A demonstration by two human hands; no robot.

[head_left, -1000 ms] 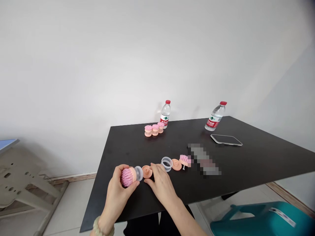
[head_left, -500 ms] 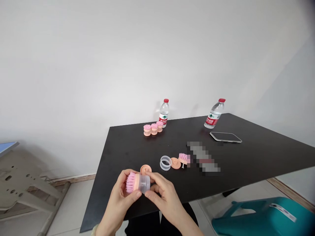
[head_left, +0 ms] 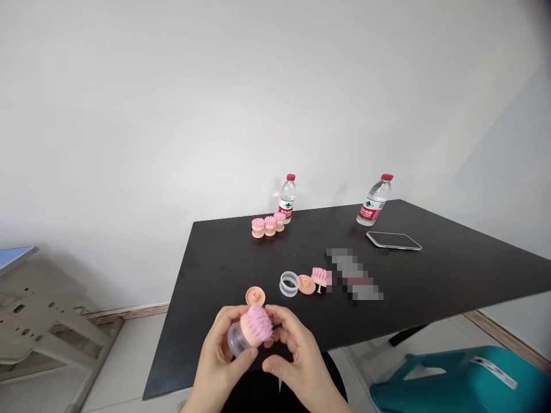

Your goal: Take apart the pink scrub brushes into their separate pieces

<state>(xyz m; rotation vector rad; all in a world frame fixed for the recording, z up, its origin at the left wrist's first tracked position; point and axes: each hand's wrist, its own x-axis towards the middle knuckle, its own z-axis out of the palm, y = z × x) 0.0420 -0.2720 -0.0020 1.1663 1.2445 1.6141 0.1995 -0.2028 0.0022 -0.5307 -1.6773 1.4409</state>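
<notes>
Both my hands hold a pink-bristled brush (head_left: 257,324) low over the table's near edge. Its peach collar is tilted, with the bristles up and to the right and a transparent cup (head_left: 238,339) below. My left hand (head_left: 215,350) wraps the cup and collar, and the fingertips of my right hand (head_left: 293,355) press the far side of the brush head. Just beyond them lies a peach disc with a central peg (head_left: 255,296). Farther right are a transparent ring (head_left: 289,284), another peach disc (head_left: 306,284), and a pink-bristled brush head (head_left: 319,276).
Three assembled brushes (head_left: 266,226) stand together near the black table's (head_left: 215,258) far edge, beside a water bottle (head_left: 286,199). A second bottle (head_left: 374,201), a flat tablet-like slab (head_left: 394,241) and a pixelated object (head_left: 353,275) lie right. A teal plastic stool (head_left: 451,381) sits on the floor.
The brush has turned from bristles pointing left to bristles pointing up and right, with its cup now at lower left. My hands have dropped slightly toward the near table edge.
</notes>
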